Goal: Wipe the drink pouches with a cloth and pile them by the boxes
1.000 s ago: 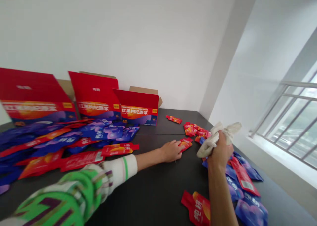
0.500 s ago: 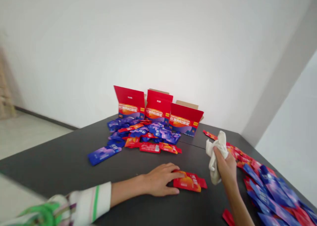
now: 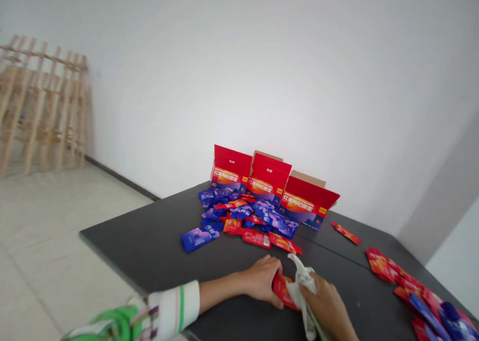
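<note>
Black table (image 3: pixel 157 246); held pouch (image 3: pixel 281 288); pale wall (image 3: pixel 187 82)

the left hand (image 3: pixel 264 280) hides one end of the red pouch (image 3: pixel 281 289); the white cloth (image 3: pixel 298 297) covers the other. the bottom edge cuts off the patterned sleeve (image 3: pixel 170 308) and the right hand's (image 3: pixel 329 306) forearm. raised flaps (image 3: pixel 270 170) hide the boxes' insides. the right-hand pouches (image 3: pixel 430 301) run out of view. the wooden frame (image 3: pixel 62 111) is blurred and cut off at left. a pale speck (image 3: pixel 358 305) is too small to identify.
</note>
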`<act>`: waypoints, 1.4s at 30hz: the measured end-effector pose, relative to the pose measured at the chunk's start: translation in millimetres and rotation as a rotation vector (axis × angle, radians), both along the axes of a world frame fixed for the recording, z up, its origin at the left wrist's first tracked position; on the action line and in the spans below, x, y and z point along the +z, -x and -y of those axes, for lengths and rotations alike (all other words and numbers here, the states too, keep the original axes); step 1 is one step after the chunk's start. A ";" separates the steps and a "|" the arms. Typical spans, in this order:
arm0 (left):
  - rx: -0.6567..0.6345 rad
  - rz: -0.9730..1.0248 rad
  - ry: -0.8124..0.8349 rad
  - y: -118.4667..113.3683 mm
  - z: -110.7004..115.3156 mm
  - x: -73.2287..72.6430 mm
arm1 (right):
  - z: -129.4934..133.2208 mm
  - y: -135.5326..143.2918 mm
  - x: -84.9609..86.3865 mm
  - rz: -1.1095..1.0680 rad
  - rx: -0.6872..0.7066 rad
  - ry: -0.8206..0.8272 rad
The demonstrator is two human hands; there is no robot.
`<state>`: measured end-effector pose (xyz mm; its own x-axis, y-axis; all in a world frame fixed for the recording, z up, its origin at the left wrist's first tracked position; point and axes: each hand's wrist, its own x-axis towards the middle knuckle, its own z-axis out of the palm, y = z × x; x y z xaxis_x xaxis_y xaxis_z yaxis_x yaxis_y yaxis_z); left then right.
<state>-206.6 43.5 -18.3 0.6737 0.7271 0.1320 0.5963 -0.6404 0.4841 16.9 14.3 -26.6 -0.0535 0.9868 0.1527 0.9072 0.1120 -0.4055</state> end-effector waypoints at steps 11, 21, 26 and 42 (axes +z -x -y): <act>-0.018 0.067 0.042 9.6 -15.9 -0.5 | 1.1 58.1 18.9 0.320 -0.055 0.017; -0.017 0.079 0.041 8.5 -18.1 -2.6 | 1.2 54.5 24.6 0.340 -0.046 0.020; 0.010 0.060 0.046 7.2 -18.3 -0.7 | -1.8 52.1 21.4 0.337 0.004 0.034; -0.027 0.048 0.037 6.3 -18.3 0.4 | -4.3 48.7 19.6 0.330 0.092 0.006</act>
<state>-212.9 61.8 -18.0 0.6864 0.7140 0.1380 0.5546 -0.6367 0.5358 -31.8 18.6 -7.1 -0.1878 0.9764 0.1068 0.9759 0.1978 -0.0923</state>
